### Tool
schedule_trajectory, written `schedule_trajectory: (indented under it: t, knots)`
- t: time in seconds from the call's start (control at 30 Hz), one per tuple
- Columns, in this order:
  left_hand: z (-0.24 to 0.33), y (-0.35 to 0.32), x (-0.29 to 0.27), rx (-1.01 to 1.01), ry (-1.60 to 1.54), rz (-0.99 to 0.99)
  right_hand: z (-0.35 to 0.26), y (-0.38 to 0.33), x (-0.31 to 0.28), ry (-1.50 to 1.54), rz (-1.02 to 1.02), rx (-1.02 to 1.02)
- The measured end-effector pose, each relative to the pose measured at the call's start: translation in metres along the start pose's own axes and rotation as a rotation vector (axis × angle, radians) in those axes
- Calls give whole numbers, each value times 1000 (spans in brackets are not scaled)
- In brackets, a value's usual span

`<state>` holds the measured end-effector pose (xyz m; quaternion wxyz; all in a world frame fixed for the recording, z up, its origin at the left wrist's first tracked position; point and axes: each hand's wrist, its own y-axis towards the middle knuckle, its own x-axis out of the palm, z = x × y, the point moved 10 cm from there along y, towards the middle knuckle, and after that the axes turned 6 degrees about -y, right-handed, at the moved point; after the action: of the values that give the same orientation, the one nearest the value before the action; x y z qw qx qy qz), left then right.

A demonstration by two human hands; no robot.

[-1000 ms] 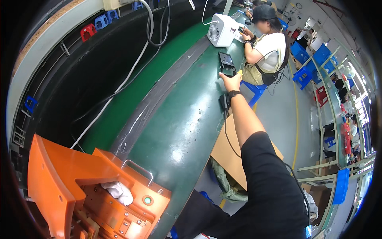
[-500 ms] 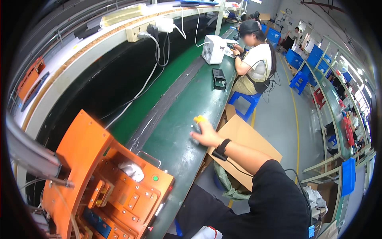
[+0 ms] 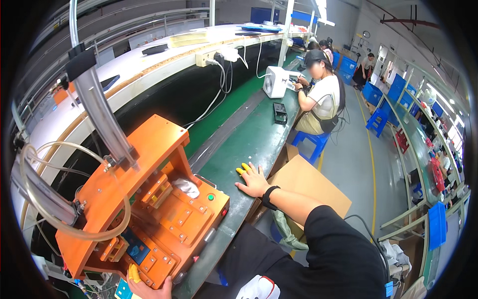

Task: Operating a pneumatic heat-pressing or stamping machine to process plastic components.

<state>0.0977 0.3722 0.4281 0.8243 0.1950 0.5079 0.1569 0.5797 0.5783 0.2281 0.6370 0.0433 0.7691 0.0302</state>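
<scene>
My right hand [image 3: 254, 182] lies on the green worktable [image 3: 234, 154], fingers spread, with yellow finger cots on some fingertips; nothing is in it. My left hand [image 3: 144, 289] rests at the near left corner of an orange press machine [image 3: 186, 219], thumb and fingers apart, a yellow cot showing on a finger; its lower part is cut off by the picture's edge. Beside it, a dark blue flat piece [image 3: 137, 249] sits in the machine's bed. A crumpled white cloth [image 3: 186, 188] lies farther back on the machine, near a green button [image 3: 211, 197].
Metal cylinders [image 3: 99, 109] and a clear hose [image 3: 124, 219] rise over the press. Along the bench stand a black open box [image 3: 280, 113] and a white fan [image 3: 275, 82]. A co-worker [image 3: 323, 89] sits beyond. Right of the bench is a cardboard box [image 3: 313, 184].
My left hand has come into view at the press. My right hand now lies flat on the table. The view has shifted, showing more of the press and its cylinders.
</scene>
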Motion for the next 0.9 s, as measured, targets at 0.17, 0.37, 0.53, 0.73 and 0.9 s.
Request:
schedule_trajectory:
  t: [0.17, 0.37, 0.53, 0.73, 0.9]
  knots:
    - [-2, -1, 4, -12, -9, -31, 3, -3, 2, -29, 36, 6]
    - [-5, -9, 1, 51, -28, 46, 1, -2, -1, -31, 73, 11]
    - [-4, -7, 3, 55, -31, 36, 5, -3, -2, -14, 99, 13]
    - [-6, -10, 4, 86, -24, 59, 3, -3, 0, -13, 98, 12]
    - [-4, -8, 4, 56, -9, 47, 4, -3, -2, -4, 111, 10]
